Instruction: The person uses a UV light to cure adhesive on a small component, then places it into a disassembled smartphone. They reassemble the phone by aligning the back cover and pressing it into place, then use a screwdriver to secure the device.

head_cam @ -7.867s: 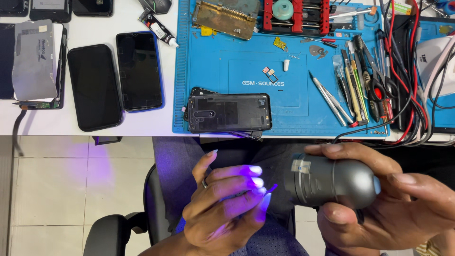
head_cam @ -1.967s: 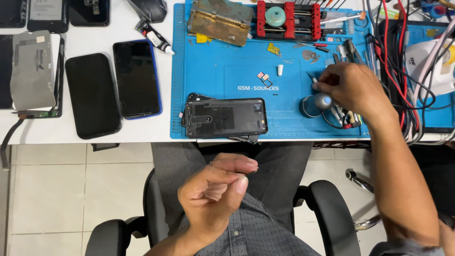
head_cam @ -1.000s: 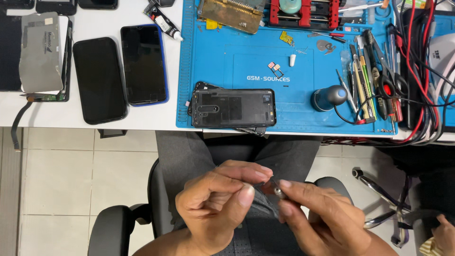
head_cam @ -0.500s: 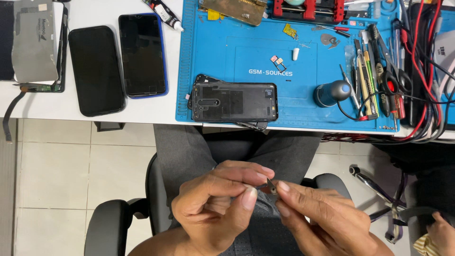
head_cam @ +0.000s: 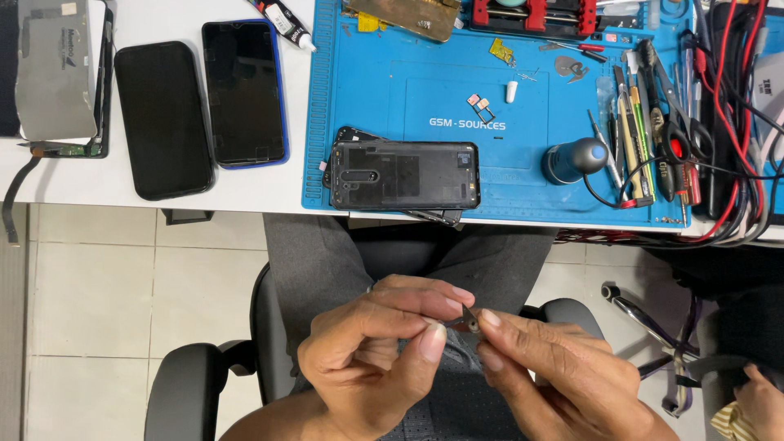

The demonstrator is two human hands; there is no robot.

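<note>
My left hand (head_cam: pixel 371 351) and my right hand (head_cam: pixel 559 371) meet over my lap, below the desk edge. Between their fingertips they pinch a tiny dark part (head_cam: pixel 465 321), too small to make out. On the blue work mat (head_cam: pixel 384 90) above lies an opened black phone (head_cam: pixel 404 175), back side up, at the mat's near edge. A grey barrel-shaped lamp tool (head_cam: pixel 574 159) rests on the mat to the phone's right, with a cable running from it.
Two dark phones (head_cam: pixel 163 118) (head_cam: pixel 243 92) lie on the white desk at left, beside a grey metal-backed panel (head_cam: pixel 55 69). Tweezers, screwdrivers and red and black cables (head_cam: pixel 719 106) crowd the mat's right side. Black chair armrests (head_cam: pixel 192 384) flank my lap. Another person's hand (head_cam: pixel 755 400) shows at bottom right.
The lamp tool, held at my lap with violet light on my fingers, was set down on the mat. My right hand came back and joined the left on the tiny part.
</note>
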